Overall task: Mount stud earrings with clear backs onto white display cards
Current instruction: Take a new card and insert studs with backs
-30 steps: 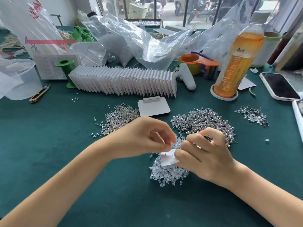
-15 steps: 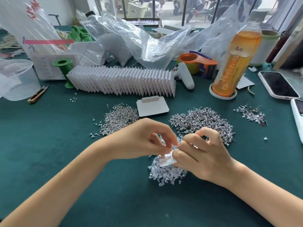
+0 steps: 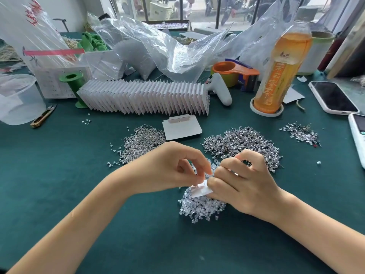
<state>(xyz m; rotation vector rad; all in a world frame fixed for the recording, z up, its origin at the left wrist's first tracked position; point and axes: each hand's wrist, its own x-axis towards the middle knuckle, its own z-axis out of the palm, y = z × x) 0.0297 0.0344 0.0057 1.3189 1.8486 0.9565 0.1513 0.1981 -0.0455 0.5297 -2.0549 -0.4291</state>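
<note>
Both hands meet over a heap of clear backs (image 3: 199, 208) on the green table (image 3: 59, 184). My right hand (image 3: 241, 184) grips a small white display card (image 3: 200, 191), whose lower edge shows below the fingers. My left hand (image 3: 169, 169) pinches something tiny at the card's top edge; a thin stud post pokes through there. Two heaps of silver stud earrings lie behind the hands, one on the left (image 3: 142, 141) and a larger one on the right (image 3: 245, 143). A blank card stack (image 3: 181, 128) sits between them.
A long fanned row of filled white cards (image 3: 142, 98) lies across the back. An orange drink bottle (image 3: 280, 62), tape dispenser (image 3: 237, 74), two phones (image 3: 331, 96), plastic bags (image 3: 158, 48), a green spool (image 3: 73, 86), a clear tub (image 3: 17, 99) and thread snips (image 3: 42, 116) surround them.
The hands have stayed in place over the backs heap. My left fingertips have closed in on the card's top edge, and the card has tilted slightly.
</note>
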